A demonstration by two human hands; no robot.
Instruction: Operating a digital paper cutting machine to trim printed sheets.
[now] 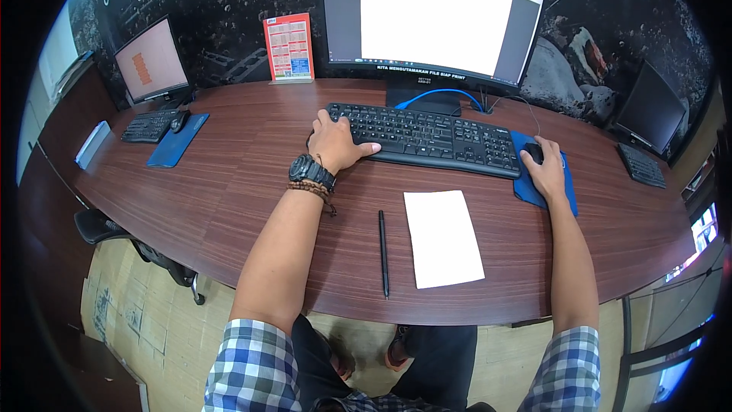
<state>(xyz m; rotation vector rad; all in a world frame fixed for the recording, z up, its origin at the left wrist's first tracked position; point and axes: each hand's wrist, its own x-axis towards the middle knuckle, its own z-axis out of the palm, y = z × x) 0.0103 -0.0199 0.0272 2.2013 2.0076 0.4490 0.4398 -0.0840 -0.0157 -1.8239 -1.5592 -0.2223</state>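
My left hand (336,142) rests at the left end of a black keyboard (427,137), thumb stretched out along its front edge and fingers on the keys. It holds nothing. A dark watch (311,171) and beaded bracelets circle that wrist. At the right, my right hand (544,169) is curled over a black computer mouse (534,153) on a blue mouse pad (526,190). Between my forearms lie a white sheet of paper (444,239) and a slim black pen (383,255). Beyond the keyboard a large monitor (435,11) shows a white page with grey side panels.
A red-framed stand-up card (290,47) is left of the monitor. Another screen (152,61), keyboard (150,126) and blue mouse pad (178,141) sit farther left. To the right are a dark monitor (651,109) and keyboard (641,164). A black chair (145,248) stands at the desk's left edge.
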